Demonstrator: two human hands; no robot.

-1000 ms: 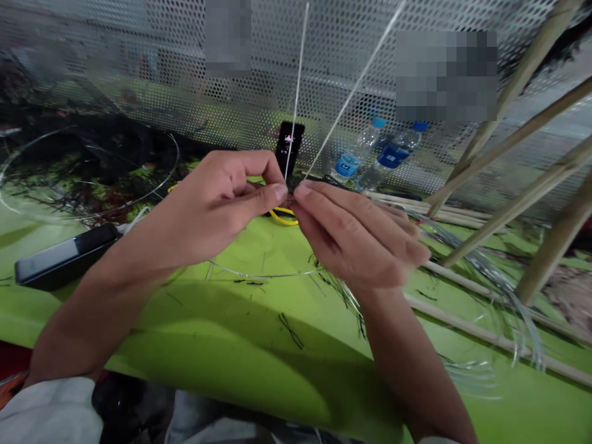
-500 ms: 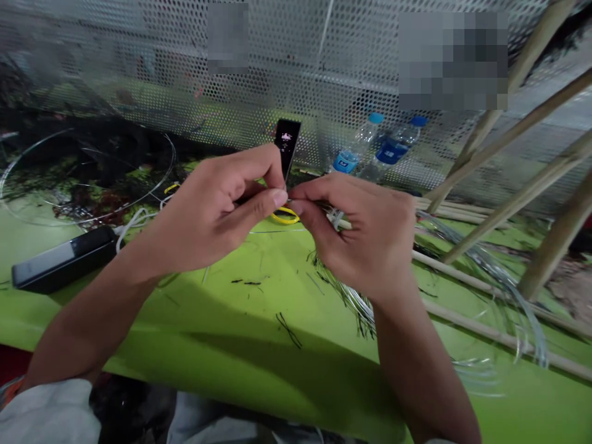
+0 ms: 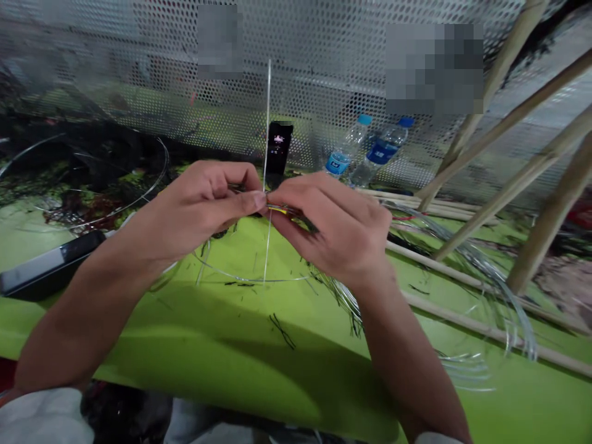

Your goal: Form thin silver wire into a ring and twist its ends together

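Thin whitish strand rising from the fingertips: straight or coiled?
Straight: the thin whitish strand shows one unbent line above the left hand. Cannot tell where the hand hides it.

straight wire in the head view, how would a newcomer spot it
Over the green table, find the left hand and right hand, fingertips nearly meeting. The straight pale wire crosses there, standing nearly upright, unlike the curved strand below.

Beyond the fingers [image 3: 259,201] rises a perforated grey metal wall [image 3: 309,68]; beneath them stretches a green bench [image 3: 231,311], its near edge in shadow; wooden poles [image 3: 548,222] slant upward to their right.
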